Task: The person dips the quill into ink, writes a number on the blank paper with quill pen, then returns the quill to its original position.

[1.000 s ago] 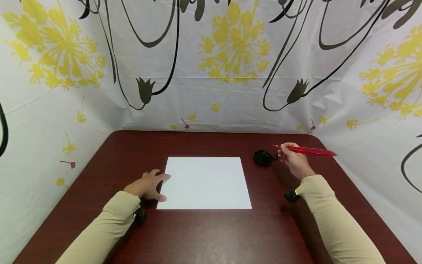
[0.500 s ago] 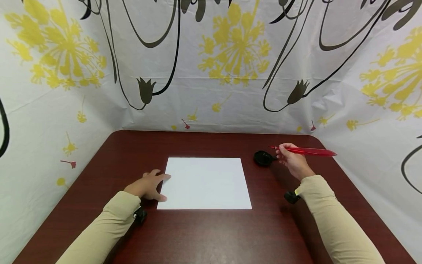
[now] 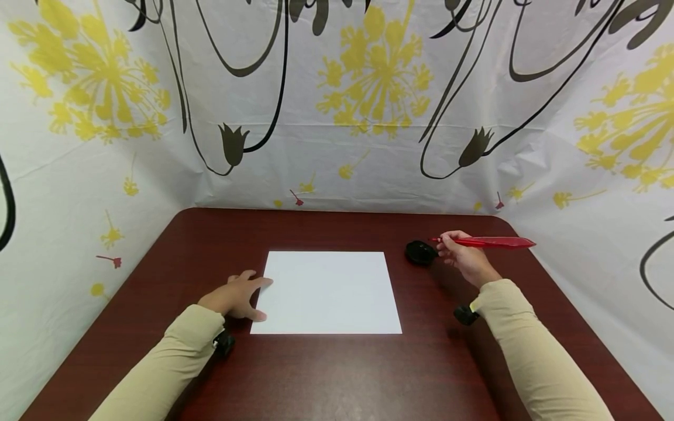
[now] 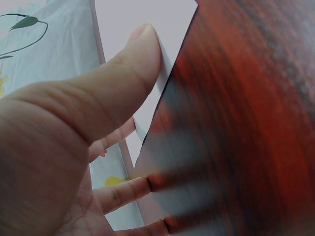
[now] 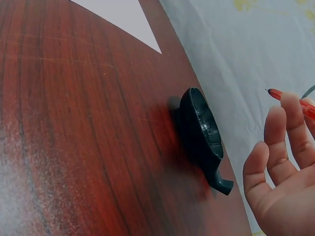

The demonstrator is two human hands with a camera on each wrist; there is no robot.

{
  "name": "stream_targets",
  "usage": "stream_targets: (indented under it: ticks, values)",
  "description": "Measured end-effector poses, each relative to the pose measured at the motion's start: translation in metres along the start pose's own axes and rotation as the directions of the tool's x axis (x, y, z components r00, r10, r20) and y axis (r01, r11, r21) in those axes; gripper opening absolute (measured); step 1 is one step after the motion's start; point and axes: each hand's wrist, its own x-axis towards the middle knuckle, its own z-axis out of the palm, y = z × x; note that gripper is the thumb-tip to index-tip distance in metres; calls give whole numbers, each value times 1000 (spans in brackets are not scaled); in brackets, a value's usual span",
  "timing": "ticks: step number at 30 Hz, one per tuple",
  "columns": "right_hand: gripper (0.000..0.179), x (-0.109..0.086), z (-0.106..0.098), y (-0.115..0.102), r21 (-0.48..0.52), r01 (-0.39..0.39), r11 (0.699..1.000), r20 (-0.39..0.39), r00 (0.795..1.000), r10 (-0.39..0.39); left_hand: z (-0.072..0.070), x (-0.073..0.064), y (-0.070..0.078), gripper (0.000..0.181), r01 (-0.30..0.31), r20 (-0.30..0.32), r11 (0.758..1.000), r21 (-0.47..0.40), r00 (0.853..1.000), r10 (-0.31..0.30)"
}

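My left hand [image 3: 235,296] rests spread at the left edge of a white sheet of paper [image 3: 329,292], thumb and a fingertip over the sheet. In the left wrist view, the thumb lies on the paper [image 4: 118,19] while other fingers reach past its corner to the table. Raised at the right, my right hand [image 3: 467,257] pinches a long red feather-shaped pen [image 3: 502,241], its tip pointing left. Just left of that hand sits a small black dish [image 3: 420,252]. From the right wrist, the dish [image 5: 199,125] shows a short bent stem, and the pen's fine tip [image 5: 274,93] emerges beyond the fingers.
Everything lies on a dark reddish-brown table [image 3: 337,374] with rounded far corners. A white cloth [image 3: 316,105] printed with yellow and black flowers hangs behind the table and along both sides. Black devices are strapped on both wrists.
My right hand has shifted slightly left and down with the pen, covering the stem of the dish in the head view. The left hand and paper stay still.
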Motion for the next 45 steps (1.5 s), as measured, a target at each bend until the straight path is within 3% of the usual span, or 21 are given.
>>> stream_targets:
  ticks: [14, 26, 36, 45]
  values:
    - [21, 3, 1, -1, -125, -36, 991, 5, 999, 37, -2, 2, 0, 81, -6, -3, 1000, 4, 1000, 6]
    - [25, 6, 3, 4, -212, -78, 974, -84, 995, 62, 0, 1, 1, 80, 8, -4, 1000, 6, 1000, -8]
    - [36, 12, 0, 8, -362, -139, 922, -124, 987, 100, 0, 1, -1, 81, 2, 3, 1000, -12, 1000, -2]
    - [36, 16, 3, 14, -469, -149, 871, -152, 985, 87, 0, 2, -1, 82, 11, 7, 1000, 1, 1000, -11]
